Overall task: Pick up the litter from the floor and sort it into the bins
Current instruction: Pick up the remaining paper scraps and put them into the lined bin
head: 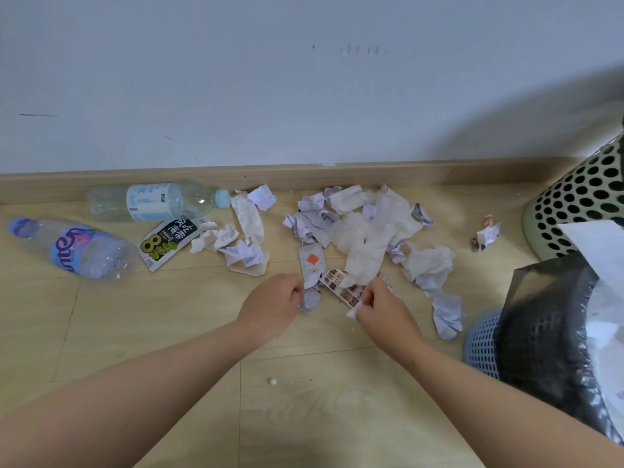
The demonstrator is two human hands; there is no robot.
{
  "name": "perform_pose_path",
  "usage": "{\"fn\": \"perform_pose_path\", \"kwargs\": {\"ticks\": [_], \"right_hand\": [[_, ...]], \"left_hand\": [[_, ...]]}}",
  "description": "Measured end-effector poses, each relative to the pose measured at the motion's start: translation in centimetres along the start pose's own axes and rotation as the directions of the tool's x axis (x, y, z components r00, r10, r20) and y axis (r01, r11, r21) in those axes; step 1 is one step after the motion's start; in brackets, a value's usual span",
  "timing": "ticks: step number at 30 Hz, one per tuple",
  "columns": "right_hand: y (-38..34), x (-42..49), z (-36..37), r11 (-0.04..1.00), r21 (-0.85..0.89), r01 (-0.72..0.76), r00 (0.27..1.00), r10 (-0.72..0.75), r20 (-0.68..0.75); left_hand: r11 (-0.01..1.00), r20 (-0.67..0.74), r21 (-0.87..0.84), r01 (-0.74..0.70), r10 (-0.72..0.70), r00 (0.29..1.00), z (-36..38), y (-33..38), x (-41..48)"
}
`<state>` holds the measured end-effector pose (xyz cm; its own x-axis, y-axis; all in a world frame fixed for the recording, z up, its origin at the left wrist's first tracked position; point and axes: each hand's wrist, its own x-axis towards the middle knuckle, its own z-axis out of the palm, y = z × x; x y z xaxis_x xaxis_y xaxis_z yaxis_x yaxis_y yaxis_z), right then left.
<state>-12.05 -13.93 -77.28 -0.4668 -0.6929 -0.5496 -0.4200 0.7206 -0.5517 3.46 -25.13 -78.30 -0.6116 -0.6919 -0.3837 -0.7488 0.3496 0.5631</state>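
Litter lies along the skirting board: crumpled white papers and tissues [371,228], a small white sachet [310,261] with an orange diamond, a printed picture strip [341,287], a dark snack wrapper [169,243] and two clear plastic bottles [152,201] [72,248]. My left hand [273,307] is closed on a crumpled paper ball [310,298] at the pile's near edge. My right hand [381,307] pinches a small white paper scrap [353,312] beside the picture strip. A blue perforated bin [483,342] lined with a black bag [547,332] stands at the right.
A pale green perforated bin [580,197] stands at the far right by the wall. A small sweet wrapper [486,233] lies left of it. White paper [604,251] sticks out over the black bag. A tiny white crumb [272,381] lies on the wooden floor between my arms.
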Motion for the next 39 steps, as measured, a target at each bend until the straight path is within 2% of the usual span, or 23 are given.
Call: {"fn": "perform_pose_path", "kwargs": {"ticks": [3, 5, 9, 12, 15, 18, 22, 28, 33, 36, 39], "right_hand": [[1.5, -1.0, -1.5, 0.988, -0.15, 0.03, 1.0, -0.03, 0.001], [2.8, -1.6, -2.4, 0.961, -0.275, 0.008, 0.998, -0.024, -0.053], [5.4, -0.9, -3.9, 0.871, -0.435, -0.227, 0.965, 0.14, -0.223], [6.9, 0.0, -4.4, 0.856, -0.32, -0.406, 0.909, 0.34, -0.243], [7.3, 0.6, -3.6, 0.86, -0.156, -0.486, 0.867, 0.453, -0.208], [7.4, 0.9, -2.9, 0.882, -0.135, -0.452, 0.886, 0.426, -0.183], [7.6, 0.8, -2.8, 0.898, -0.193, -0.396, 0.916, 0.373, -0.146], [7.2, 0.6, -2.8, 0.921, -0.215, -0.324, 0.942, 0.294, -0.16], [5.4, -0.3, -3.6, 0.943, -0.269, -0.197, 0.963, 0.135, -0.232], [3.7, -0.9, -4.0, 0.982, -0.11, -0.156, 0.959, 0.124, -0.253], [1.1, -1.4, -4.9, 0.99, 0.121, -0.075, 0.951, 0.108, -0.29]], "left_hand": [[0.998, -0.038, 0.026, -0.049, 0.05, 0.998, 0.1, 1.6, 1.5], [0.994, -0.013, 0.105, -0.04, 0.041, 0.999, 0.4, 2.8, 2.4], [0.938, 0.17, 0.346, 0.002, -0.065, 0.983, 0.7, 4.0, 3.6], [0.891, 0.201, 0.453, 0.016, -0.12, 0.972, 1.1, 4.7, 4.0], [0.87, 0.175, 0.491, 0.03, -0.133, 0.976, 1.8, 5.2, 4.0], [0.875, 0.14, 0.483, 0.035, -0.116, 0.983, 3.0, 5.1, 3.9], [0.897, 0.096, 0.439, 0.057, -0.11, 0.989, 3.2, 4.0, 3.6], [0.962, 0.03, 0.256, 0.093, -0.104, 0.994, 1.3, 2.1, 3.4], [0.982, -0.076, -0.083, 0.171, -0.178, 0.981, -0.5, 2.9, 3.3], [0.935, -0.075, -0.311, 0.17, -0.202, 0.977, -1.5, 4.8, 3.4], [0.835, -0.066, -0.528, 0.152, -0.218, 0.974, -2.7, 7.2, 3.4]]}}
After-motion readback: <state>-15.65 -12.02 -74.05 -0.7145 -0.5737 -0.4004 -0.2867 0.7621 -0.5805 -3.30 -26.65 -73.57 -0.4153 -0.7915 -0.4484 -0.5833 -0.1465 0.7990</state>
